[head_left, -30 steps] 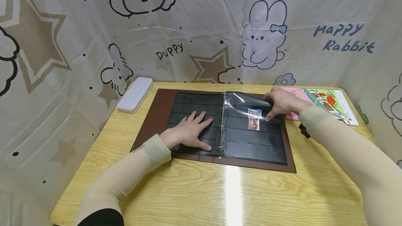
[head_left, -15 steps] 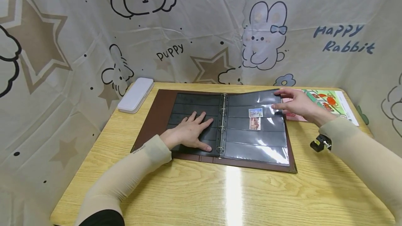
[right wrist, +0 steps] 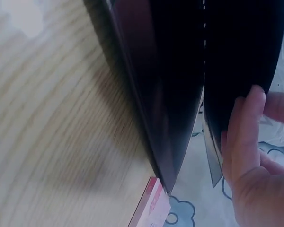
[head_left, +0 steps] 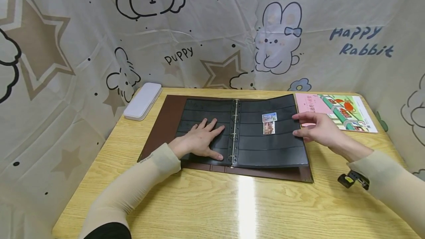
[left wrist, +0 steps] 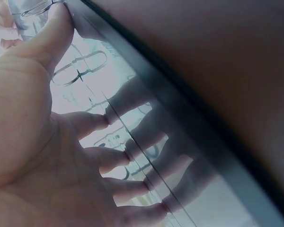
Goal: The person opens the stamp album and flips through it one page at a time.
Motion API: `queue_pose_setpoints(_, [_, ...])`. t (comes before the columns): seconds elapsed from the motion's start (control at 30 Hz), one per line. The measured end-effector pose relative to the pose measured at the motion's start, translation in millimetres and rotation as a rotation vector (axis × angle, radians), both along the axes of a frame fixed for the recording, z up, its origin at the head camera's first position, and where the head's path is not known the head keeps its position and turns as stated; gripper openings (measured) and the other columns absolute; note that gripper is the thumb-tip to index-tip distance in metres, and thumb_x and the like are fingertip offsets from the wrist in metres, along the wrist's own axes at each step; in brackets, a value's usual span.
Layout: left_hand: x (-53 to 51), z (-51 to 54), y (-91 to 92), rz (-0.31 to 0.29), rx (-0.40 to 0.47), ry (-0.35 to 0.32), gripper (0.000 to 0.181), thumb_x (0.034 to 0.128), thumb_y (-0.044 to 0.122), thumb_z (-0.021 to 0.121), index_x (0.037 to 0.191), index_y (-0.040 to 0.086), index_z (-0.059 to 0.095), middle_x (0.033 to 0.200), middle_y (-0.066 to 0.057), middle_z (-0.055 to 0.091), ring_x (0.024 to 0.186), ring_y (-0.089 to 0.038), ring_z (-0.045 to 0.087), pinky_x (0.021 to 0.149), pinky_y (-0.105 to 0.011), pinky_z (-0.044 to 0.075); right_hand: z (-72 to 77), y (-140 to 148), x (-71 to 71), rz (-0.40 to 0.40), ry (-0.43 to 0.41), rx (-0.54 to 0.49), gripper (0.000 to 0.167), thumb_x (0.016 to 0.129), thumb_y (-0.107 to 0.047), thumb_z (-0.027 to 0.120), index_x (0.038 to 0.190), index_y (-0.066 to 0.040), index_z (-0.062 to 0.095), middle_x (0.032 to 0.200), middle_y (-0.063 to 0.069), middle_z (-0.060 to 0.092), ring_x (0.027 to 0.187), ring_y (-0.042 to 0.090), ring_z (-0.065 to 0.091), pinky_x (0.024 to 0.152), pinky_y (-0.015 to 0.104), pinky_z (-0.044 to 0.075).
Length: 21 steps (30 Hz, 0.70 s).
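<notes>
A brown ring binder [head_left: 159, 121] lies open on the table, with black pocket pages on a metal ring spine [head_left: 234, 132]. My left hand [head_left: 199, 139] rests spread on the left page [head_left: 207, 110]; in the left wrist view its fingertips touch the glossy pocket surface. The right page [head_left: 265, 150] is lifted off the back cover along its outer edge. My right hand [head_left: 318, 130] holds that edge between thumb and fingers, and the right wrist view shows fingers [right wrist: 246, 132] against the page's underside. Two small stamps [head_left: 269, 117] sit one above the other in the right page's pockets.
Beyond my right hand lies a pink and green booklet [head_left: 345, 110]. A white flat case [head_left: 143, 100] stands at the back left of the wooden table [head_left: 199, 205]. A printed cloth [head_left: 212, 28] hangs around the back and sides.
My right hand has moved outward and toward me along the right page's edge. A page has settled down, and the top right page is now raised at its outer side. The left hand stays put.
</notes>
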<state>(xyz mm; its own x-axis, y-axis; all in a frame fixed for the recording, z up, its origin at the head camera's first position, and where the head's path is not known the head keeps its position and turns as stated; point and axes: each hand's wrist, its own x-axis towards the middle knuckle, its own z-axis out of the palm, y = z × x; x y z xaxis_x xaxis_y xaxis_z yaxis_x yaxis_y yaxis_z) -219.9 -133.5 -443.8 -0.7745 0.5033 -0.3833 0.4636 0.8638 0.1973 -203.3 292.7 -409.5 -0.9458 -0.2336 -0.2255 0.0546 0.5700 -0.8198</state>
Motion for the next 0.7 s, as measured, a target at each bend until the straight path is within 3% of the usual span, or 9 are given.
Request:
queue_pose_setpoints(0.27, [-0.4, -1.0, -1.1, 0.001, 0.0, 0.006, 0.118, 0.092, 0.078, 0.078, 0.182, 0.032, 0.018, 0.192, -0.013, 0.005, 0.178, -0.05, 0.004, 0.139, -0.073, 0.02, 11.3, -5.3, 5.7, -0.028, 0.043, -0.01, 0.068, 0.101, -0.008, 0.08, 0.161, 0.008, 0.053, 0.159, 0.037, 0.053, 0.089, -0.008, 0.072, 0.077, 0.028, 0.068])
queue_pose_setpoints(0.47, [1.0, 0.7, -1.0, 0.001, 0.002, 0.007, 0.119, 0.0914, 0.079, 0.079, 0.182, 0.032, 0.018, 0.192, -0.013, 0.005, 0.178, -0.049, 0.004, 0.139, -0.073, 0.02, 29.5, -11.4, 5.9, -0.02, 0.067, -0.015, 0.068, 0.1, -0.006, 0.08, 0.161, 0.007, 0.054, 0.163, 0.037, 0.054, 0.088, -0.01, 0.074, 0.076, 0.026, 0.068])
queue_pose_setpoints(0.7, [-1.1, -1.8, -0.8, 0.0, 0.002, 0.012, 0.119, 0.0912, 0.08, 0.078, 0.183, 0.032, 0.018, 0.192, -0.012, 0.005, 0.178, -0.049, 0.005, 0.139, -0.073, 0.02, 53.6, -26.7, 3.0, 0.002, 0.156, 0.003, 0.064, 0.096, -0.002, 0.083, 0.156, 0.004, 0.061, 0.155, 0.034, 0.061, 0.076, -0.004, 0.072, 0.071, 0.025, 0.066])
